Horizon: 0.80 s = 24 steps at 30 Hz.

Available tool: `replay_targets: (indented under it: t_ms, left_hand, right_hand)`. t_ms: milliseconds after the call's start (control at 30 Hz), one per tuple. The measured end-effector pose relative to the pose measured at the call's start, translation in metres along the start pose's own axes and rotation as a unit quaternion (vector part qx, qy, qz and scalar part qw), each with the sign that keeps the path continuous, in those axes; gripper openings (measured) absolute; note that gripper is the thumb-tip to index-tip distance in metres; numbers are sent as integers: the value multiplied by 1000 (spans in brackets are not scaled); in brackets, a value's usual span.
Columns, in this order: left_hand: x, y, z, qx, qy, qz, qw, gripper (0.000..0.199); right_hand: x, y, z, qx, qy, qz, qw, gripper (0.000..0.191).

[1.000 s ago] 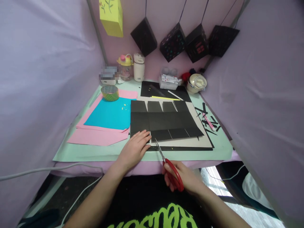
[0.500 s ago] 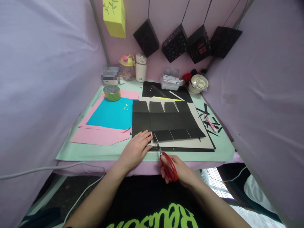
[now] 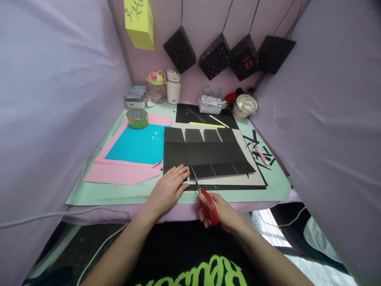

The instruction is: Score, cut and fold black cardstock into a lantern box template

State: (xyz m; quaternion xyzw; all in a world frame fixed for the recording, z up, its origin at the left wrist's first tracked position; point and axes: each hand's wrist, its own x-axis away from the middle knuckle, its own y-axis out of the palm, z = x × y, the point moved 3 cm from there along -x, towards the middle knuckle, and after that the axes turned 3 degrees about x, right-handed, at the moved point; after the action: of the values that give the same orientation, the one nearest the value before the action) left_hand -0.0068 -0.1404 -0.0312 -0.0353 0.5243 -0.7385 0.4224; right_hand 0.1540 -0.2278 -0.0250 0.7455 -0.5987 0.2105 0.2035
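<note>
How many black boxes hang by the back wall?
4, left to right: a dark box just right of the yellow box, a speckled box, a red-patterned box and the rightmost box. Others may be hidden.

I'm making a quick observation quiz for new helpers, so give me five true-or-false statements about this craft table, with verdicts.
1. The right hand holds the red-handled scissors. True.
2. The left hand rests partly on the black paper. True.
3. The black paper has no cuts along its far edge. False: several notches are cut into that edge.
4. The pink pen-like tool lies among black strips. True.
5. Every hanging box is black. False: the yellow box hangs at the left.
</note>
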Motion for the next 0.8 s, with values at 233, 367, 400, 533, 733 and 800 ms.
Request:
replay_targets:
  t_ms: [233, 367, 400, 533, 733, 800]
  left_hand:
    - [0, -1, 0, 10, 1, -1, 1000, 32]
    - [-1, -1, 1, 12, 2, 5, 1000, 32]
    - [-1, -1, 1, 12, 2, 6, 1000, 32]
    - [-2, -3, 1, 17, -1, 10, 1000, 32]
    - [-8, -6, 4, 31, 3, 54, 998, 26]
    - [-11, -6, 7, 38, -1, 71, 997, 21]
  right_hand:
    - [0, 1, 1, -4, 2, 12, 1000, 57]
    - [-1, 0, 4, -1, 2, 17, 1000, 56]
    - [-1, 0, 5, 1, 1, 17, 1000, 55]
    - [-2, 1, 5, 7, 6, 22, 1000, 56]
    - [-2, -2, 7, 16, 11, 30, 999, 54]
    - [-2, -3, 8, 20, 16, 29, 999, 53]
